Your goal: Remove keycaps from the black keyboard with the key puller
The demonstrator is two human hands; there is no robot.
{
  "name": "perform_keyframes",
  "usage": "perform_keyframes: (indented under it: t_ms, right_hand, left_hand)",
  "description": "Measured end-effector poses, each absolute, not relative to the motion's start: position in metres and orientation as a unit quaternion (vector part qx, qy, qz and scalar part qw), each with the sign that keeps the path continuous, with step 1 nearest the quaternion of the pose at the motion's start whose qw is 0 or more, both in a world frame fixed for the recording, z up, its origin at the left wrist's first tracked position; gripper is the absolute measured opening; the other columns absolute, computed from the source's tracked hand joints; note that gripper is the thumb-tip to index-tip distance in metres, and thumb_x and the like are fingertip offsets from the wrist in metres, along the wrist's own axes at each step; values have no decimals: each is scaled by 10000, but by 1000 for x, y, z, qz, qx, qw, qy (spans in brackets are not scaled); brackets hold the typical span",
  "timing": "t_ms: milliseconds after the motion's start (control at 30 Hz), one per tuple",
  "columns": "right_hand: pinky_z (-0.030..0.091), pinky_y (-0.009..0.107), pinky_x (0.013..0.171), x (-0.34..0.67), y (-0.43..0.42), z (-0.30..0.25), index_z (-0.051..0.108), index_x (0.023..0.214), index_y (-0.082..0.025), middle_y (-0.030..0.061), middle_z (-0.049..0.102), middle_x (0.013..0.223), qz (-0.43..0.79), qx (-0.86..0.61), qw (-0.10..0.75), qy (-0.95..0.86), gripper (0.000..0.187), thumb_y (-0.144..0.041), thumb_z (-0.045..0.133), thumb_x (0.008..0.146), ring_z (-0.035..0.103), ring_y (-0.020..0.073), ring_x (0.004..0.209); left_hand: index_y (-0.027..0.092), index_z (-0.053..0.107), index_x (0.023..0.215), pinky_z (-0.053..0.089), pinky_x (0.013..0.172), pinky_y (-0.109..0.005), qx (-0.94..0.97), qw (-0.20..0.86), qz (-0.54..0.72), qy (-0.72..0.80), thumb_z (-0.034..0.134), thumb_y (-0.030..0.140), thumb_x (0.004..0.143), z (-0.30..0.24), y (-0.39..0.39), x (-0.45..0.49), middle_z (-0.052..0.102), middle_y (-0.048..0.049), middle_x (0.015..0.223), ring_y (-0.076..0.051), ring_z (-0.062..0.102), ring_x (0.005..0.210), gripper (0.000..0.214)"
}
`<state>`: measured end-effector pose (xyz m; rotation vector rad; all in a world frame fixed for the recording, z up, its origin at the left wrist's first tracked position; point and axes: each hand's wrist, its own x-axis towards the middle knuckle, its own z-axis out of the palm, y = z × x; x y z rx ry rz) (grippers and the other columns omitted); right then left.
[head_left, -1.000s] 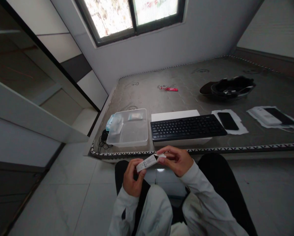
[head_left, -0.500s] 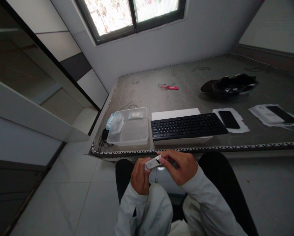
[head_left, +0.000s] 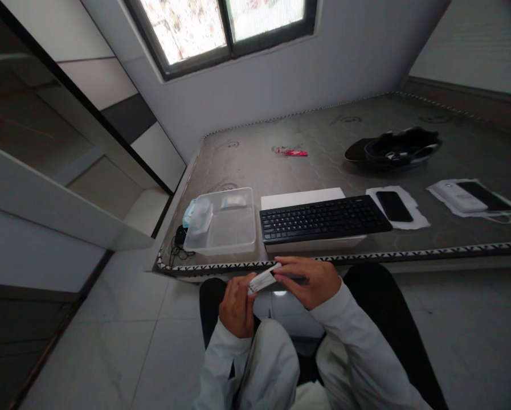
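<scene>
A small white box (head_left: 261, 281) with dark print is held between my hands, above my lap and just in front of the mattress edge. My left hand (head_left: 237, 307) is closed around its left end. At the other end, the fingers and thumb of my right hand (head_left: 313, 282) pinch the box near a dark spot that may be an opening. What lies inside the box does not show. Beyond my hands, a black keyboard (head_left: 323, 219) rests on a white box (head_left: 302, 197). Left of it stands a clear plastic tub (head_left: 227, 225) with small packets in it.
Along the mattress (head_left: 233, 165) lie a red packet (head_left: 291, 152), a black cap (head_left: 394, 149), a phone (head_left: 394, 206) on white paper and a white device (head_left: 464, 196) beside another dark phone. A black cable (head_left: 177, 250) lies left of the tub. A cabinet (head_left: 122, 114) stands left.
My right hand's fingers have straightened a little along the box's end, and the box has tilted slightly. The whole view has shifted a little; the things on the mattress stay in place.
</scene>
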<state>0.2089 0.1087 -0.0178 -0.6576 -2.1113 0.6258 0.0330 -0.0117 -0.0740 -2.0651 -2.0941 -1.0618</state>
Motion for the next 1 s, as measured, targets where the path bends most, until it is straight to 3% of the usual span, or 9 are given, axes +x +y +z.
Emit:
perform_keyframes:
  t_ms: [267, 400, 533, 667, 833, 1000]
  right_hand:
    - [561, 245, 789, 208, 117, -29, 735, 803, -234, 36, 723, 977, 271, -235, 395, -845, 83, -215, 657, 778, 698, 164, 847]
    - [557, 246, 805, 208, 125, -40, 737, 834, -251, 32, 721, 987, 291, -207, 402, -843, 104, -231, 642, 797, 691, 160, 876]
    - [528, 275, 891, 208, 134, -49, 738, 822, -254, 47, 697, 1066, 312, -146, 406, -846, 101, -254, 638, 806, 663, 173, 976]
    - [435, 374, 1020, 211, 142, -65, 740, 803, -271, 35, 694, 1065, 364, -117, 376, -844, 80, -269, 663, 780, 650, 193, 1010]
    - [425, 447, 1012, 211, 145, -80, 745, 806, -301, 19, 702, 1024, 454, -188, 335, -804, 87, -302, 707, 728, 667, 217, 968]
    - [516, 383, 907, 208, 140, -79, 752, 794, -238, 56, 702, 1024, 549, -263, 303, -733, 166, -375, 700, 715, 670, 242, 958]
  left_hand:
    - [207, 443, 1305, 485, 785, -260, -706, 60, -252, -659, 388, 225, 925, -64, -13, 19, 582, -90, 1054, -182, 544, 958, 384]
    - [242, 410, 1349, 497, 779, -258, -715, 37, -200, -669, 350, 260, 944, -55, -11, 10, 586, -75, 1017, -176, 543, 937, 410]
    - [221, 387, 1368, 510, 750, -240, -745, 10, -161, -647, 330, 289, 946, -50, -10, 6, 590, -78, 1039, -173, 544, 940, 431]
    - [232, 401, 1362, 512, 727, -235, -734, 18, -140, -664, 319, 293, 948, -51, -11, 10, 594, -71, 1014, -170, 549, 912, 427]
    - [246, 430, 1346, 499, 699, -225, -735, 82, -134, -660, 375, 265, 939, -50, -10, 16, 603, -58, 982, -164, 548, 879, 412]
    - [281, 440, 1347, 475, 714, -213, -732, 167, -149, -643, 424, 225, 926, -43, -4, 18, 604, -47, 958, -143, 551, 832, 426]
